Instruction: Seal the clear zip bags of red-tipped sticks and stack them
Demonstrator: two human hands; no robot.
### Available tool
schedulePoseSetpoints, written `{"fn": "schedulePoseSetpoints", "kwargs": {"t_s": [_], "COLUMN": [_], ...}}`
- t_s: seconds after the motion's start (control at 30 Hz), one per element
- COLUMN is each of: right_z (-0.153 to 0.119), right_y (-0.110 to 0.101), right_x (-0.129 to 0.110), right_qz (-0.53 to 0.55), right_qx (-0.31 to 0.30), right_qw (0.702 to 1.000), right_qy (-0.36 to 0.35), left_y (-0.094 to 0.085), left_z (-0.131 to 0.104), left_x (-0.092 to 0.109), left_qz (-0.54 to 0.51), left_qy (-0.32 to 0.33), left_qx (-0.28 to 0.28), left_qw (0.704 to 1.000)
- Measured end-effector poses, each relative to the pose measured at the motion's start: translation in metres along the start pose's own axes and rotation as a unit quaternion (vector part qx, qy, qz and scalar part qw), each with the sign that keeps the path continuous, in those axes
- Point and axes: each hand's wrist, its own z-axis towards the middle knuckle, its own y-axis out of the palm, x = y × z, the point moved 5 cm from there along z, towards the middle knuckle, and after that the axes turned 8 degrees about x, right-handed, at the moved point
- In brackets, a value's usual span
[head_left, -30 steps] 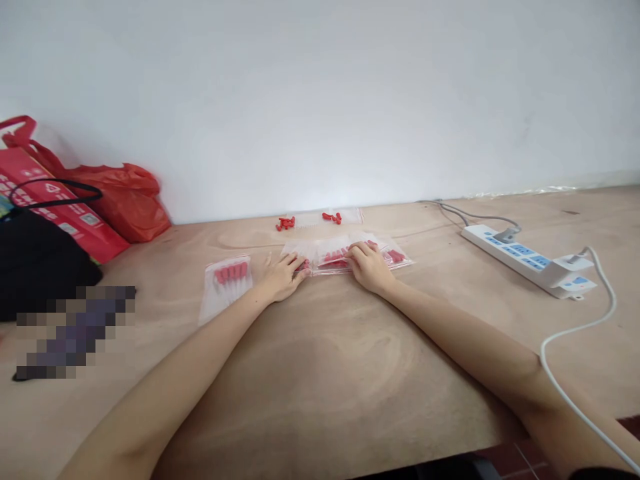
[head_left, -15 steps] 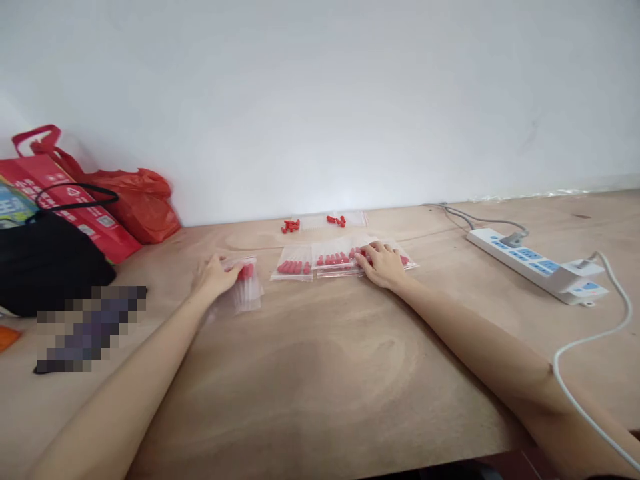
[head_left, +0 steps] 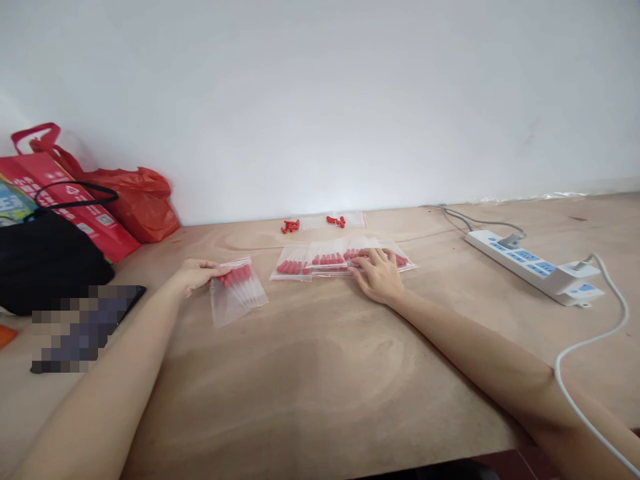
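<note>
At the left, my left hand [head_left: 196, 275] pinches the edge of a clear zip bag [head_left: 240, 303] between thumb and fingers. Red rod-like pieces [head_left: 237, 275] lie in a row near that bag's upper end. Several more flat zip bags [head_left: 327, 260] with red pieces overlap in the middle of the table. My right hand [head_left: 379, 275] lies on the right part of this pile, its fingers spread and covering some of the red pieces. Farther back, loose-looking red pieces [head_left: 290, 227] sit beside another clear bag [head_left: 313, 222] near the wall.
A white power strip [head_left: 533, 265] with plugs stands at the right, and its white cable [head_left: 593, 343] crosses my right forearm. Red bags [head_left: 135, 203] and a black bag [head_left: 53, 260] crowd the left. A dark blurred-out object [head_left: 87, 330] lies beside my left forearm.
My left hand has moved a little left, and the bag under it is now spread out and more visible. The right hand has barely shifted on the pile.
</note>
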Motion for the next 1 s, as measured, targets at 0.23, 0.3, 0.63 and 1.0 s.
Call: {"fn": "schedulePoseSetpoints", "kwargs": {"t_s": [0.23,0.3,0.63,1.0], "right_z": [0.007,0.013,0.032,-0.007], "right_y": [-0.001,0.004,0.025,-0.008], "right_x": [-0.012,-0.017,-0.022,-0.005], "right_qz": [0.199,0.282,0.55,0.11], "right_qx": [0.033,0.022,0.027,-0.018], "right_qw": [0.978,0.953,0.816,0.989], "right_qy": [0.049,0.108,0.177,-0.099], "left_y": [-0.02,-0.018,0.084,0.102], "left_z": [0.01,0.001,-0.119,-0.153], "left_x": [0.054,0.083,0.185,0.143], "left_qz": [-0.121,-0.163,-0.231,-0.09], "left_qy": [0.047,0.14,0.596,0.71], "left_qx": [0.096,0.158,0.008,0.006], "left_qw": [0.987,0.964,0.769,0.698]}}
